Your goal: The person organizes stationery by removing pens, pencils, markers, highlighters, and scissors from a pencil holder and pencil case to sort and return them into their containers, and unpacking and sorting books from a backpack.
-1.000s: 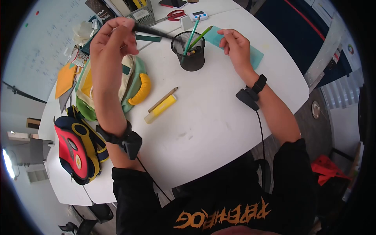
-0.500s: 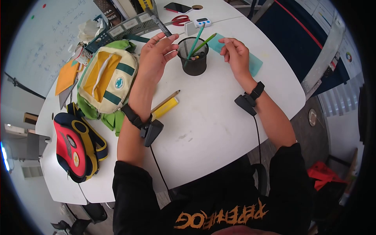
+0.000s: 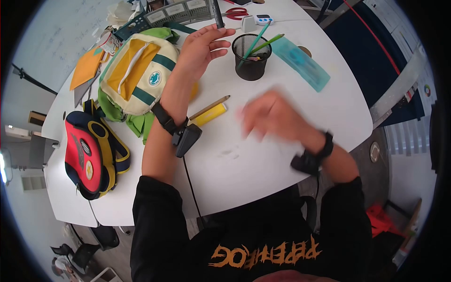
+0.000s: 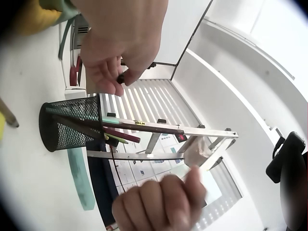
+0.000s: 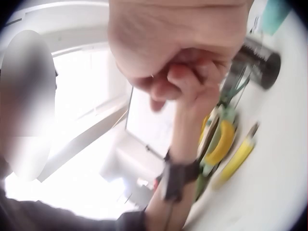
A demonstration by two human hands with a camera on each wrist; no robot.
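Note:
Thumb and fingers of my left hand (image 3: 199,52) pinch a dark pen (image 3: 217,15), held upright left of the black mesh cup (image 3: 250,70). Two green pencils and other sticks lean in this cup, which also shows in the left wrist view (image 4: 72,124). My right hand (image 3: 272,117), blurred in the head view, is over the table below the cup. Its fingers look loosely curled around nothing in the right wrist view (image 5: 178,53). A brown pencil (image 3: 210,107) and a yellow marker (image 3: 211,114) lie side by side between the hands.
A cream and green bag (image 3: 152,77) and a red and navy bag (image 3: 89,157) are at the left. Right of the cup lies a translucent teal case (image 3: 305,66). Behind stand a grey basket (image 3: 181,11), red scissors (image 3: 236,13) and a small white timer (image 3: 264,19).
My right hand has moved away from the teal case, down and toward me, uncovering the case. My left hand came rightward toward the cup, and its pen turned more upright. The head view has shifted.

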